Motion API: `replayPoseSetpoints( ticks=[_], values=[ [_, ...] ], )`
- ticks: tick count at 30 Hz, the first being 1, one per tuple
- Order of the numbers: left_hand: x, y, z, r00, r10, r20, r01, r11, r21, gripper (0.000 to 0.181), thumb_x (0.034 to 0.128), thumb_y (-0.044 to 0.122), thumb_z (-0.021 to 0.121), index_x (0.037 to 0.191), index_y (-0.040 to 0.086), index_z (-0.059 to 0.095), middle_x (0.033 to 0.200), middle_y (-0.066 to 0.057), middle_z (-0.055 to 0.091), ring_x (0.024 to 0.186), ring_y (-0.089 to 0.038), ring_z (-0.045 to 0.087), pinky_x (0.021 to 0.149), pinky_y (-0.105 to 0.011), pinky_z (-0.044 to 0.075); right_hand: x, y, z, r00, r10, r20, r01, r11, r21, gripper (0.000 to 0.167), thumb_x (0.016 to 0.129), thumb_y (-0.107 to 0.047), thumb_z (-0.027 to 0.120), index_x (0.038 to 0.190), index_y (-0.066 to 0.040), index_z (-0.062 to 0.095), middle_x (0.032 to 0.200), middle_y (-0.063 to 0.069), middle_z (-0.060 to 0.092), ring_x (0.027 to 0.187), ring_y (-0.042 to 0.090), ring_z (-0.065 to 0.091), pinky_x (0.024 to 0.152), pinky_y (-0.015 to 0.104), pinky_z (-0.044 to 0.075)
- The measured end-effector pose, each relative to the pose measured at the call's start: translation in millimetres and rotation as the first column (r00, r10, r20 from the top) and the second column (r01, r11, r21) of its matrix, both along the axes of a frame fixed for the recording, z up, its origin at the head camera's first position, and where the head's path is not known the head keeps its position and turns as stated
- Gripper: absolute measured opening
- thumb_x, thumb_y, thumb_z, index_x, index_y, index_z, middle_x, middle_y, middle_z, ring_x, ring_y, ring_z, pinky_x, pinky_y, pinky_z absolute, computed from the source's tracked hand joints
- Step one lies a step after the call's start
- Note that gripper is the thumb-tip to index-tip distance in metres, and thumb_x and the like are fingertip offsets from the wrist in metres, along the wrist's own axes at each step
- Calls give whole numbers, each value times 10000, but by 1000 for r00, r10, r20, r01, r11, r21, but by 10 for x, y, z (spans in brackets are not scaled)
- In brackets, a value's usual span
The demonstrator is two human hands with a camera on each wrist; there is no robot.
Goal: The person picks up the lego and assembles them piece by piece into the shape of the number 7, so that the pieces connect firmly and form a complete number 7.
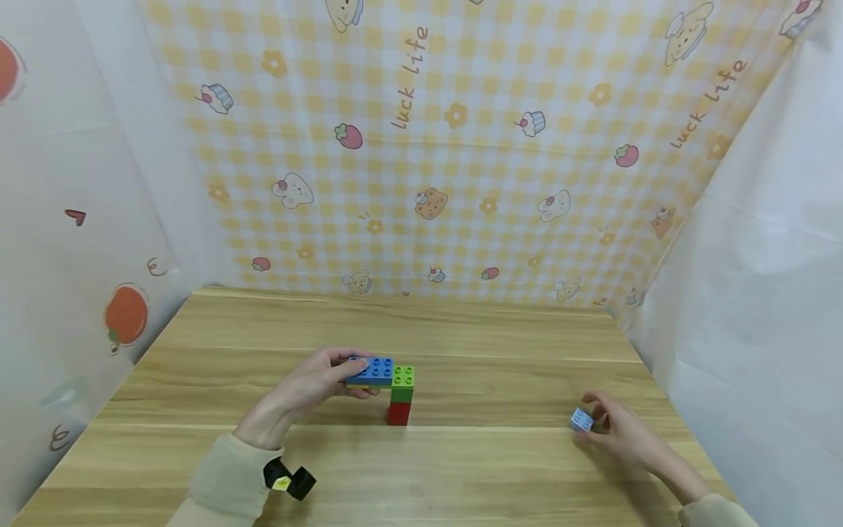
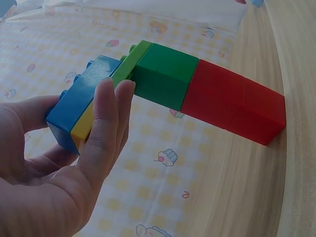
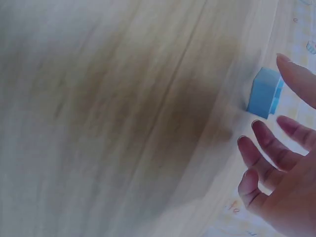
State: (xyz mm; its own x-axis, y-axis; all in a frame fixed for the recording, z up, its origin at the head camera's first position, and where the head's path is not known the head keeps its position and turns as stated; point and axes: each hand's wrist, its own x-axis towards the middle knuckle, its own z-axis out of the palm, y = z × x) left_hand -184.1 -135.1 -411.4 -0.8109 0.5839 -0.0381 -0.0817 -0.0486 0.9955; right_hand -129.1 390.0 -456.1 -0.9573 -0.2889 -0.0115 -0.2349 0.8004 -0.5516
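In the head view my left hand (image 1: 319, 379) grips a blue brick (image 1: 378, 369), thumb on its studded top. Beneath the blue one shows a yellow layer (image 2: 82, 127), partly hidden by the fingers. Alongside stands an upright stack: light green on top (image 1: 404, 375), then a green brick (image 2: 165, 75), then two red bricks (image 2: 214, 94) down to the table. The held bricks meet the stack at its top; whether they are joined is hidden. Over at the right, my right hand (image 1: 622, 433) surrounds a small light-blue brick (image 3: 264, 94) on the table, its fingers spread with gaps around it.
The wooden table (image 1: 487, 468) carries the bricks. A yellow checked cloth (image 1: 461, 161) hangs behind it, and white sheets hang at the left (image 1: 99, 256) and right (image 1: 757, 293). A black wrist camera (image 1: 301, 483) sits at my left cuff.
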Motion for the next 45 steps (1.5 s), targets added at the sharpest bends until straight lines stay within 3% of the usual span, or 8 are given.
replayPoseSetpoints(
  ticks=[6,13,19,25,33,41,45],
  values=[
    [5,4,4,1000,-1,-1,1,1000,-5,432,1032,157,504,1311,-170,462,1183,-243,561,999,-389,622,830,-365,540,7,6,-41,1000,-15,-12,16,998,68,297,819,-239,796,991,-68,625,836,-34,589,713,56,524,600,245,457],
    [17,12,15,1000,4,-3,-4,1000,-10,432,1031,162,509,1310,-165,469,1180,-241,566,997,-377,624,826,-359,540,-91,-318,78,998,-38,-55,42,997,62,355,813,-250,801,1073,-59,652,881,-59,646,786,115,596,658,280,487],
    [22,18,20,1000,1,-4,-1,1000,-14,446,1031,171,511,1316,-167,460,1179,-242,572,994,-364,632,825,-354,540,-207,-744,256,992,115,-56,-115,993,-5,298,844,-168,775,1097,-76,646,1005,-29,671,916,208,640,713,314,535],
    [12,23,15,1000,2,-1,-2,1000,-5,437,1028,161,515,1306,-173,467,1162,-231,582,960,-312,644,822,-350,542,-329,-1189,391,971,224,-84,-227,973,-31,290,839,-141,775,1100,-126,650,983,-86,660,912,199,638,741,294,526],
    [22,12,24,1000,0,-5,0,1000,-6,442,1027,164,518,1308,-174,464,1177,-244,570,977,-343,630,831,-360,539,-423,-1703,560,936,310,-166,-325,943,-75,341,866,-254,765,1161,-143,637,1020,-91,658,908,182,630,770,328,521],
    [25,13,32,1000,10,2,-10,1000,-11,453,1027,176,521,1315,-169,460,1175,-239,571,982,-344,632,828,-360,541,-460,-2145,675,927,329,-178,-356,922,-149,368,879,-243,754,1210,-132,637,1073,-81,656,946,123,615,779,339,526],
    [28,11,35,1000,9,-6,-9,1000,-18,448,1027,185,523,1306,-162,474,1166,-229,578,975,-332,638,827,-361,542,-474,-2327,697,915,363,-177,-391,907,-158,355,885,-222,748,1204,-109,640,1078,-59,662,965,176,626,768,347,531]
  ],
)
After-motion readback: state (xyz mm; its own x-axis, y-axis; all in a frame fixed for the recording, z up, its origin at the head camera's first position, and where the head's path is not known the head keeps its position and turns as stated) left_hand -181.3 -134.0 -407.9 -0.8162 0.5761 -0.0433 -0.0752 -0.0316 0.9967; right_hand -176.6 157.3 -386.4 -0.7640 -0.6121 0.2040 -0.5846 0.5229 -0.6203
